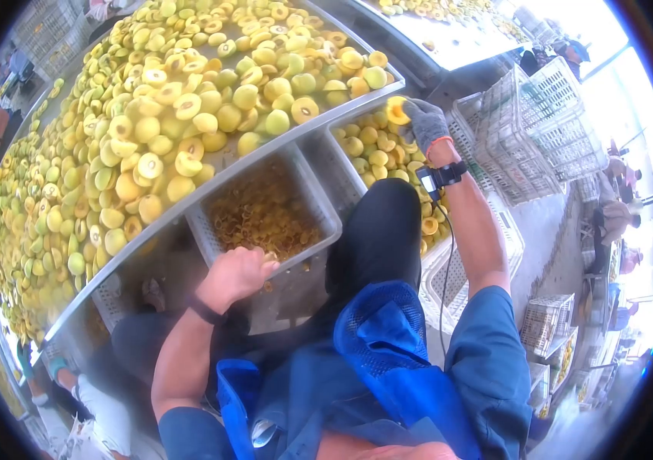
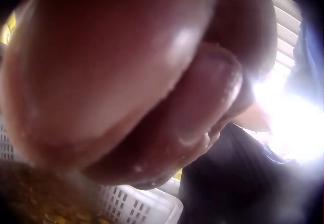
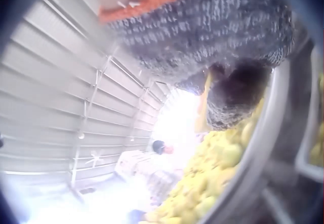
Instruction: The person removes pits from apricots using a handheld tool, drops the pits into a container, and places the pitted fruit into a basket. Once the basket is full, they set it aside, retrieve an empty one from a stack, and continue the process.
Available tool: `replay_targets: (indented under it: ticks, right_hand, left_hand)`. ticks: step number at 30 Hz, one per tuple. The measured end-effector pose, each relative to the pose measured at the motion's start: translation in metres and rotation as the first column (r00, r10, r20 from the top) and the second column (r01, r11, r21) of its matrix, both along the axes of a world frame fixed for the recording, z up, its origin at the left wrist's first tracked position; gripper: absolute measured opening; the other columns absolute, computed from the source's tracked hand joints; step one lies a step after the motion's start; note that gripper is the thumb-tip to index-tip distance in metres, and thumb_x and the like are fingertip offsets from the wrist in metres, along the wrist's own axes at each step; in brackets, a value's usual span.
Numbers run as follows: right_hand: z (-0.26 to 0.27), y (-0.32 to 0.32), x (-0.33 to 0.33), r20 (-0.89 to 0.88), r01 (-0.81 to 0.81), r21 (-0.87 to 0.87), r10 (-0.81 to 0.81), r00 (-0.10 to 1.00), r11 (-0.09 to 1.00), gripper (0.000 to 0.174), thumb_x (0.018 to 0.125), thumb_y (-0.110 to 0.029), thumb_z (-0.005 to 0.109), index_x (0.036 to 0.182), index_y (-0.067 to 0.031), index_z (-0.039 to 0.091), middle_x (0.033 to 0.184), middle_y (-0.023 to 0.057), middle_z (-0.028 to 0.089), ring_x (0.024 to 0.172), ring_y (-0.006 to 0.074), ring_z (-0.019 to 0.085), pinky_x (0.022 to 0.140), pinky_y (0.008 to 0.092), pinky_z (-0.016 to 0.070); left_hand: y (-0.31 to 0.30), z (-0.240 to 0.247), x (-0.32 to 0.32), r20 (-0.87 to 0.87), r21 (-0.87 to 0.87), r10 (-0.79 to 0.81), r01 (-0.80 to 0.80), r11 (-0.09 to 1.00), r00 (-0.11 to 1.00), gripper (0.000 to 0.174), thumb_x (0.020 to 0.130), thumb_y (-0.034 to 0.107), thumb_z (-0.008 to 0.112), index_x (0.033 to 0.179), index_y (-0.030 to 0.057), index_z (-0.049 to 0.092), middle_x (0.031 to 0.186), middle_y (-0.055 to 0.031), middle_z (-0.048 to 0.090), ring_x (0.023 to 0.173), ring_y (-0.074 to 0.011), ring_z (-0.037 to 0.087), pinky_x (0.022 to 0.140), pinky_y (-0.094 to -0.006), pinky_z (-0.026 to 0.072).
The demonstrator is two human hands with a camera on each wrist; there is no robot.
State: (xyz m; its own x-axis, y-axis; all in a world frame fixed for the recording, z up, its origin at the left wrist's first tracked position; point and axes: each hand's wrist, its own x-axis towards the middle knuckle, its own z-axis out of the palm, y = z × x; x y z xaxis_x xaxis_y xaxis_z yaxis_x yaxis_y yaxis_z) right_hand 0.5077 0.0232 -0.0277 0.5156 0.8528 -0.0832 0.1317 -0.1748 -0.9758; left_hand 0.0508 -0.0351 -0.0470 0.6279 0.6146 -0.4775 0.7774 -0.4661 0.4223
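The right hand (image 1: pixel 426 123), in a grey knitted glove with an orange cuff, pinches an orange-yellow fruit half (image 1: pixel 398 110) above a crate of fruit halves (image 1: pixel 372 146). In the right wrist view the gloved hand (image 3: pixel 212 36) partly hides that piece (image 3: pixel 204 105). The bare left hand (image 1: pixel 238 277) is curled at the near edge of a grey crate (image 1: pixel 332 230) holding brown-yellow scraps (image 1: pixel 265 211). A small yellowish piece (image 1: pixel 270 257) shows at its fingertips; what it is cannot be told. Curled fingers (image 2: pixel 116 82) fill much of the left wrist view.
A metal-edged table (image 1: pixel 226 170) heaped with yellow-green fruit halves (image 1: pixel 150 138) spans the upper left. White crates (image 1: pixel 529 130) are stacked at the right. The person's dark-clothed knee (image 1: pixel 384 222) is between the crates. Other people sit at the far left and right.
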Motion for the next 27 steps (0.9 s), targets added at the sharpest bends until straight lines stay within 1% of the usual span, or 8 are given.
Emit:
replay_targets:
  ticks: [5,10,13,19,21,23,25,27]
  right_hand:
    - [-0.104,0.013,0.122,0.292,0.314,-0.051,-0.287,0.913,0.948,0.032,0.096,-0.021,0.064,0.119,-0.0010,0.074,0.089,0.0122,0.074,0.064,0.0214,0.071,0.056,0.0345,0.0548]
    - [-0.164,0.046,0.173,0.900,0.446,0.045,-0.231,0.371,0.894,0.031,0.094,-0.024,0.057,0.109,-0.0016,0.073,0.096,0.0234,0.074,0.093,0.0401,0.072,0.082,0.0488,0.0567]
    - [-0.184,0.060,0.176,0.915,0.358,-0.141,-0.017,0.404,0.923,0.031,0.094,-0.027,0.054,0.103,-0.0038,0.072,0.100,0.0263,0.072,0.101,0.0458,0.067,0.089,0.0519,0.0526]
    - [-0.179,0.034,0.130,0.848,0.362,-0.012,-0.182,0.498,0.932,0.032,0.096,-0.030,0.057,0.115,-0.0103,0.074,0.106,0.0197,0.074,0.100,0.0382,0.070,0.089,0.0467,0.0551]
    - [-0.165,0.013,0.092,0.721,0.277,-0.099,-0.123,0.682,0.956,0.025,0.094,-0.026,0.063,0.110,-0.0120,0.076,0.101,0.0180,0.074,0.099,0.0379,0.070,0.086,0.0466,0.0544]
    - [-0.148,-0.010,0.050,0.604,-0.201,0.007,0.156,0.781,0.980,0.024,0.091,-0.027,0.070,0.110,-0.0164,0.078,0.104,0.0140,0.075,0.101,0.0343,0.070,0.087,0.0429,0.0550]
    - [-0.126,-0.020,0.009,0.838,-0.347,0.026,0.168,0.519,0.938,0.024,0.087,-0.026,0.075,0.109,-0.0176,0.079,0.113,0.0101,0.075,0.107,0.0314,0.069,0.089,0.0415,0.0553]
    - [-0.111,-0.023,0.003,0.822,-0.420,-0.030,0.261,0.507,0.907,0.022,0.086,-0.025,0.076,0.106,-0.0158,0.079,0.118,0.0101,0.073,0.110,0.0311,0.068,0.091,0.0414,0.0553]
  left_hand:
    - [0.000,-0.015,0.004,-0.001,-0.001,0.018,-0.018,1.000,1.000,0.049,0.098,0.045,0.056,0.091,-0.0003,0.072,0.091,-0.0272,0.071,0.089,-0.0442,0.069,0.082,-0.0523,0.0548]
    - [0.006,-0.035,0.008,0.009,-0.052,0.040,-0.039,0.998,0.999,0.047,0.097,0.043,0.059,0.085,-0.0017,0.069,0.082,-0.0284,0.067,0.082,-0.0473,0.066,0.076,-0.0538,0.0512]
    - [0.009,-0.049,0.011,0.026,-0.063,0.046,-0.044,0.997,0.999,0.046,0.097,0.043,0.060,0.086,-0.0012,0.069,0.081,-0.0288,0.067,0.081,-0.0482,0.065,0.075,-0.0544,0.0511]
    - [0.014,-0.053,0.015,0.039,-0.098,0.040,-0.036,0.995,0.998,0.046,0.097,0.041,0.062,0.084,-0.0028,0.068,0.082,-0.0304,0.067,0.082,-0.0487,0.065,0.076,-0.0538,0.0515]
    - [0.014,-0.053,0.016,0.044,-0.087,0.028,-0.025,0.996,0.999,0.046,0.097,0.040,0.062,0.084,-0.0036,0.068,0.082,-0.0309,0.067,0.082,-0.0488,0.065,0.077,-0.0535,0.0517]
    - [0.010,-0.053,0.013,0.057,-0.057,0.015,-0.011,0.998,0.998,0.046,0.097,0.040,0.062,0.085,-0.0034,0.068,0.082,-0.0308,0.067,0.083,-0.0488,0.065,0.077,-0.0538,0.0516]
    - [0.009,-0.050,0.013,0.029,-0.075,-0.010,0.012,0.997,1.000,0.044,0.097,0.040,0.062,0.087,-0.0027,0.069,0.083,-0.0298,0.068,0.083,-0.0482,0.065,0.077,-0.0536,0.0522]
    - [0.008,-0.047,0.014,0.033,-0.075,-0.043,0.045,0.996,0.999,0.044,0.096,0.040,0.062,0.087,-0.0017,0.069,0.083,-0.0288,0.068,0.083,-0.0473,0.066,0.078,-0.0534,0.0529]
